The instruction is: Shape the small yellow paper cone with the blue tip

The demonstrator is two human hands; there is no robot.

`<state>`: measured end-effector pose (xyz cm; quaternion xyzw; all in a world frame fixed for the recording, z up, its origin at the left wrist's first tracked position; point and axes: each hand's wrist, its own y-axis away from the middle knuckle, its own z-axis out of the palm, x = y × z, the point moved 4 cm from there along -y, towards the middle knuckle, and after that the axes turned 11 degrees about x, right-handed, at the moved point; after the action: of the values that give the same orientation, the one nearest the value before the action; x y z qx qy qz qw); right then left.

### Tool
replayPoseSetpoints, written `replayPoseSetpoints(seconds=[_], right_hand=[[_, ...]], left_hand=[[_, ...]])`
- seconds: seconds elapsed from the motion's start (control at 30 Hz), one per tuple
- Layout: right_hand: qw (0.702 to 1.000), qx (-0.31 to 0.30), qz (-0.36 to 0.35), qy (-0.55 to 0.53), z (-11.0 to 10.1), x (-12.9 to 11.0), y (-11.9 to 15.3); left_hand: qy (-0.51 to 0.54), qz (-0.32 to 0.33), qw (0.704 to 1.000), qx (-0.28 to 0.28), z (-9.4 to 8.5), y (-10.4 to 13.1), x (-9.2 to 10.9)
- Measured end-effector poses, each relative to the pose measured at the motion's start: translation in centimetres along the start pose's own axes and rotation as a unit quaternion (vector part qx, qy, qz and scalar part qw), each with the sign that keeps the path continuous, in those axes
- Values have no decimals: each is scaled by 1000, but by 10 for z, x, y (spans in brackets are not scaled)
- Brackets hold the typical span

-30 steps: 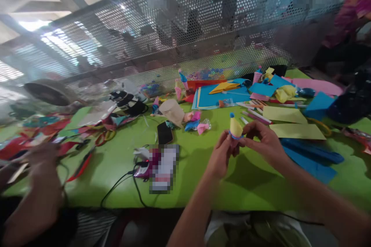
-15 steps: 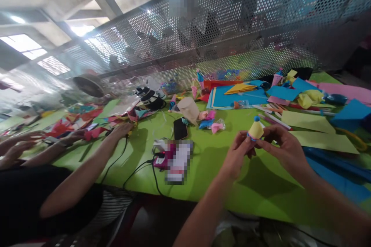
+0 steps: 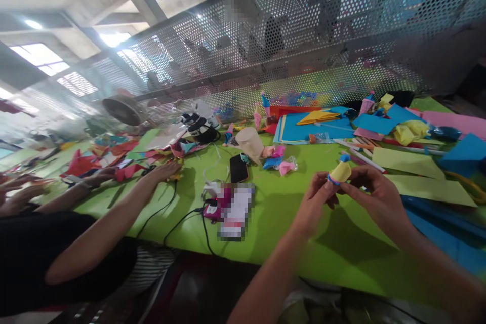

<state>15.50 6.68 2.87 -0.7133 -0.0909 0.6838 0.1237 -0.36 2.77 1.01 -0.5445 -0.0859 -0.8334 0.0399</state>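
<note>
Evidently the small yellow piece (image 3: 340, 171) is well formed: its blue tip (image 3: 345, 158) sits on top and a blue band (image 3: 333, 180) runs around its lower part, so the shaping and banding look largely done. Whether the band is fastened, or anything else is left, I cannot tell, as fingers hide the base. Taking the yellow piece as the clock's centre, with 12 o'clock at the picture's top, 2 small coloured cones, a blue-topped cone (image 3: 266, 104) and a pink cone (image 3: 257, 117), stand at 10 o'clock, and another pink cone (image 3: 366, 105) is at 1 o'clock. The yellow piece is held up over the near part of the green table (image 3: 281, 228), its tip leaning towards 1 o'clock. The left hand (image 3: 318, 196) comes in from 7 o'clock, closed around the base, with the thumb on the near side and the fingers curled behind. The right hand (image 3: 375, 190) comes in from 4 o'clock, bent at the wrist, its thumb and forefinger nearly together beside the band; I cannot tell if they pinch it. Yellow sheets (image 3: 408, 162) lie at 3 o'clock, and a dark phone (image 3: 238, 168) at 9 o'clock.
</note>
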Motion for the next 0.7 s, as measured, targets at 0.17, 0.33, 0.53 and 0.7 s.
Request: replayPoseSetpoints(seconds=[0.17,0.33,0.53,0.7], right_hand=[[1000,-4,9,-9,-1,1,1],[1000,-9,2,-1,-1,4,2],[1000,-7,-4,3,0,3,1],[1000,-8,11,-11,0,5,0]], left_hand=[[8,0,1000,3,-1,-1,-2],[-10,15,1000,6,-1,-2,0],[-14,16,1000,4,0,-2,2],[-4,-5,1000,5,0,-2,1]])
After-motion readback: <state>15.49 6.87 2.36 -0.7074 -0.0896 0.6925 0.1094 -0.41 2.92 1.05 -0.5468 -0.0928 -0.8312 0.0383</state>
